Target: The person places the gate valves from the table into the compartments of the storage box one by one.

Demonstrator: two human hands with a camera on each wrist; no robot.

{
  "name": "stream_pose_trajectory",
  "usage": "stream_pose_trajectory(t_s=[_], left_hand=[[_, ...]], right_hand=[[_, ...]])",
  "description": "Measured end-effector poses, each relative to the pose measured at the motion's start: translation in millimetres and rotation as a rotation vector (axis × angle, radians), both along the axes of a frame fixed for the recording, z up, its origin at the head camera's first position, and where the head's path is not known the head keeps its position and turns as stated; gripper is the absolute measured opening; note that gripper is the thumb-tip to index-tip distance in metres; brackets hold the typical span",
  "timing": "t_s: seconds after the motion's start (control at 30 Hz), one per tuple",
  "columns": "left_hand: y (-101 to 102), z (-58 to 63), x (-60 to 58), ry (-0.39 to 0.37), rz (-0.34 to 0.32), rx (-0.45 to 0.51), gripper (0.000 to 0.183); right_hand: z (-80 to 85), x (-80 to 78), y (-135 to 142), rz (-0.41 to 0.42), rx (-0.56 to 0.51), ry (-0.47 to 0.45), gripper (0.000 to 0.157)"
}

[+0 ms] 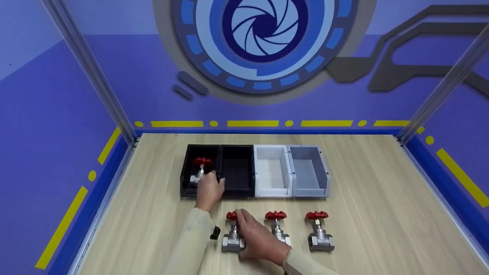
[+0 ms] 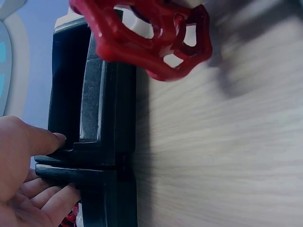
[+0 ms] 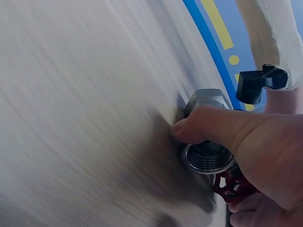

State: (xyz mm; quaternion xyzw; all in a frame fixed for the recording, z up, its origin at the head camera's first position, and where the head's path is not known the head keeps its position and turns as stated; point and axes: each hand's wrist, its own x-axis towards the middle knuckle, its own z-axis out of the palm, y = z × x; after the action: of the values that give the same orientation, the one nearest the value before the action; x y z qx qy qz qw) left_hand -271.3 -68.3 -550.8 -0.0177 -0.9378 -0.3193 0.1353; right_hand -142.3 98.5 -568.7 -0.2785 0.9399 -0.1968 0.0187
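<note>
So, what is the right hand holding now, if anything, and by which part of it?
The right hand grips a silver metal valve with a red, round handwheel: thumb across the metal body, fingers at the handwheel.

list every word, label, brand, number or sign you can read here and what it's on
None can be read.
Valves: any marks on the metal bodies are too small to read.
Bins: no lettering visible.
Wall: only shapes, a round emblem and yellow dashes and dots.
</note>
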Motion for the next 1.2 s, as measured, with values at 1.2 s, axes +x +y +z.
stream_pose_trajectory(t_s=[1.2], left_hand=[[0.4,-2.8,-1.7,0.012,0.005,-0.020,0.022]], right_hand=[[21.7,-10.6,10.8,-0.077,-0.062,-0.138,0.121]])
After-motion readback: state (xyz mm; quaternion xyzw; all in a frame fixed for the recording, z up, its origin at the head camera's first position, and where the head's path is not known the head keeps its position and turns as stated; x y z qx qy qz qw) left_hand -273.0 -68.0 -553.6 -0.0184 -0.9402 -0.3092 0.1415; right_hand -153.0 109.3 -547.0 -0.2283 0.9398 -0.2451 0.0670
